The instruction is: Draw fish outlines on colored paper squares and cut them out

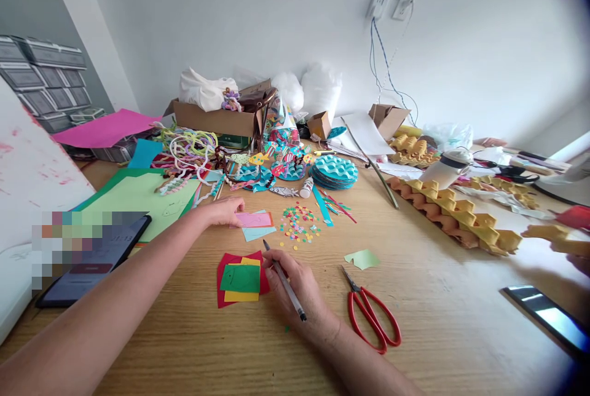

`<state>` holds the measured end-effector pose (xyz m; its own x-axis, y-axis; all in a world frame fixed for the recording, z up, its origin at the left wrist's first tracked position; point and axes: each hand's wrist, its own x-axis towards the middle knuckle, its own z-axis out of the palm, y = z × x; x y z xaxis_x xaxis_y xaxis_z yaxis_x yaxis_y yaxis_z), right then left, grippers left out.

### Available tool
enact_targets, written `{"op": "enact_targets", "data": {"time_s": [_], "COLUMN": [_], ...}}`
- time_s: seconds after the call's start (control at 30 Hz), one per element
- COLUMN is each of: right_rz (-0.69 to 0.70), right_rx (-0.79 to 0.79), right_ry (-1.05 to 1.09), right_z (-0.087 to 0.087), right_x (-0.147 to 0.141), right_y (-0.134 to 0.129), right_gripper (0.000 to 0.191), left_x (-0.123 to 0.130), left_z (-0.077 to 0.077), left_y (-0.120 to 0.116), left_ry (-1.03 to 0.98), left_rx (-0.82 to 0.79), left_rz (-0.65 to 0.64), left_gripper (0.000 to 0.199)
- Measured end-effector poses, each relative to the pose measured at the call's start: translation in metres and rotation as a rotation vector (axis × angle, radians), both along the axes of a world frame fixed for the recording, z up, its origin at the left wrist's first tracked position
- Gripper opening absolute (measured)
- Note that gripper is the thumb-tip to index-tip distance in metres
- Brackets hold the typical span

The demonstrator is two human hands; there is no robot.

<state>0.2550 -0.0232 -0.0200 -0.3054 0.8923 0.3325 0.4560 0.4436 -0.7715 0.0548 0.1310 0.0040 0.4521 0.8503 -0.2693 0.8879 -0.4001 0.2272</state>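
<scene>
Fingers (271, 256) of the right hand (298, 291) clamp one slim translucent pen (288, 289) beside one red, yellow and green paper stack (240, 279) on the tabletop (193, 331); the left hand (225, 211) touches one pink paper rectangle (255, 219); whether its fingers pinch, I cannot tell.

Wall (295, 27): bright, palest toward two o'clock
Desk (198, 347): soft shadows; pale sheen toward four o'clock
Smartphone (548, 316): white screen glare, four o'clock
Egg-carton piece (553, 237): blurred, three o'clock
Touchscreen (99, 270): partly pixelated, eight o'clock
Pen (290, 293): fairly sharp
Corners: dark at two and four o'clock
</scene>
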Motion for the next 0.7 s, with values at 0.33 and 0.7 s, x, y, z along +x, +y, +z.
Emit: {"op": "enact_targets", "data": {"time_s": [0.33, 0.7], "right_rz": [-0.004, -0.264], "right_rx": [-0.015, 0.002], "right_ry": [0.013, 0.289], "right_z": [-0.004, 0.005], "right_x": [0.0, 0.014], "right_y": [0.002, 0.01], "right_gripper": [0.014, 0.033], "left_x": [0.004, -0.001], "left_z": [0.005, 0.023], "left_y": [-0.009, -0.082], "left_ry": [-0.133, -0.651], "left_rx": [-0.036, -0.25], "left_rz": [0.085, 0.075], "left_gripper": [0.027, 0.023]}}
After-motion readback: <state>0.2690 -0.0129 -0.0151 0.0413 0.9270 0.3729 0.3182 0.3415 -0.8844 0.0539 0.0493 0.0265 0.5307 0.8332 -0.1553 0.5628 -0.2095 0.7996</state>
